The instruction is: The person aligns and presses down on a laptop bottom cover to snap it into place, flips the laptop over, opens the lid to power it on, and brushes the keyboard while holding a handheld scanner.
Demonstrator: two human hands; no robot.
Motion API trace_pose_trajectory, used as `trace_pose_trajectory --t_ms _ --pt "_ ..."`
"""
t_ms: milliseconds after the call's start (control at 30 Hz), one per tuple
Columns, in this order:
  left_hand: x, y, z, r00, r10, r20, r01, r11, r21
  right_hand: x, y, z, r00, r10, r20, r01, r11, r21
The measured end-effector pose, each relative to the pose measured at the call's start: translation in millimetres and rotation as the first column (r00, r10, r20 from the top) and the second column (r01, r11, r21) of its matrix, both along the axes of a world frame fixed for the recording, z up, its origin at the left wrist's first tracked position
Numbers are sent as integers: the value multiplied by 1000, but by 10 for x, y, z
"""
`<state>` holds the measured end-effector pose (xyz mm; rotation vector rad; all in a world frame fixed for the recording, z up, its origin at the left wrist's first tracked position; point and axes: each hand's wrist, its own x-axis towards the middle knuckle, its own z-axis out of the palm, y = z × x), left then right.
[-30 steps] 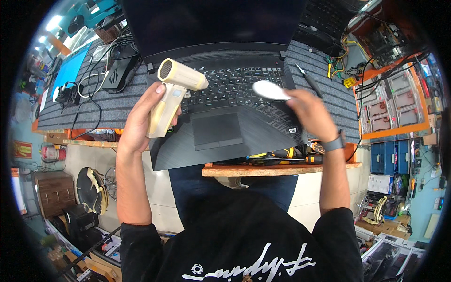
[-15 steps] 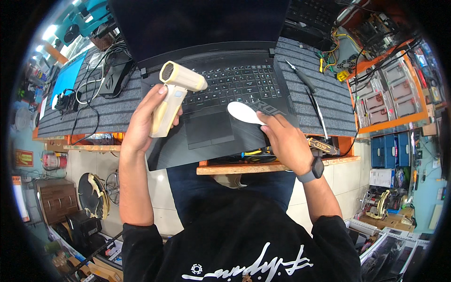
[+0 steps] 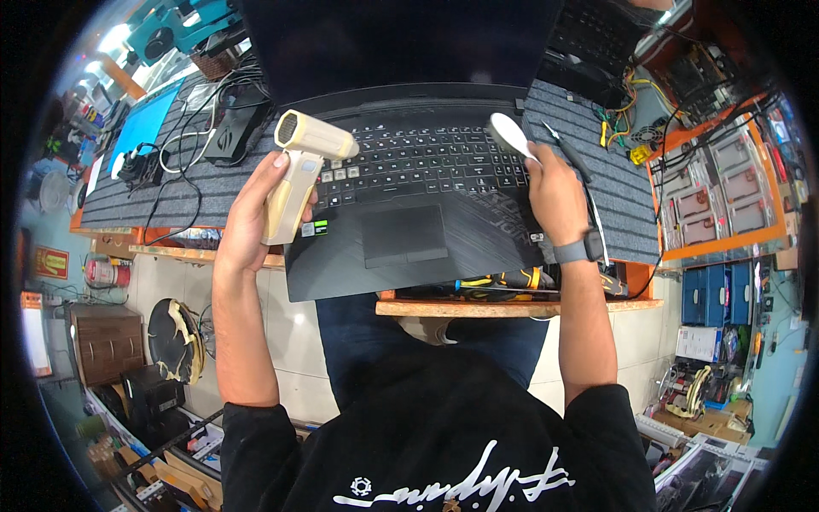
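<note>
A black laptop [image 3: 328, 264] lies unfolded before me, its dark screen [image 3: 392, 43] raised and a few pale keys at the keyboard's left. My left hand [image 3: 260, 192] is wrapped round the grip of a cream, pistol-shaped air blower [image 3: 294, 192]. The blower's narrow nozzle points right, above the left part of the keyboard. In my right hand [image 3: 559, 192] is a white oval-headed brush [image 3: 509, 132], held by its handle over the keyboard's upper right; I cannot make out its bristles.
A dark pen-like tool [image 3: 570, 155] lies right of the laptop on the grey striped mat [image 3: 631, 213]. Cables and a black power brick [image 3: 239, 132] sit at left. An orange-framed parts case [image 3: 721, 188] stands at right. Below the laptop, an open drawer [image 3: 478, 307] holds tools.
My right hand has moved the brush up and right, from above the palm rest to the keyboard's upper right corner. The left hand still grips the blower, now tilted slightly differently.
</note>
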<state>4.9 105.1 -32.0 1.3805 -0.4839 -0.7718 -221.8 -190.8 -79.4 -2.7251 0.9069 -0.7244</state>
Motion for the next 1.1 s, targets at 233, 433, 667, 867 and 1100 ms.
trace_pose_trajectory --t_ms 233,433,667,867,1100 --pt "300 316 -198 990 140 12 -140 990 22 892 1284 -5 840 534 -97 -519 842 147" --pt "427 633 -154 974 221 42 -223 975 23 1314 903 39 919 388 -72 -382 920 88" --pt "534 652 -283 984 177 12 -177 984 1 1504 1142 77 894 440 -82 -429 894 130" --pt "546 735 -311 981 193 30 -193 981 26 1524 1179 114 832 553 -54 -544 830 124" --pt "415 657 -277 992 128 6 -128 992 15 828 727 -13 779 626 25 -622 767 159"
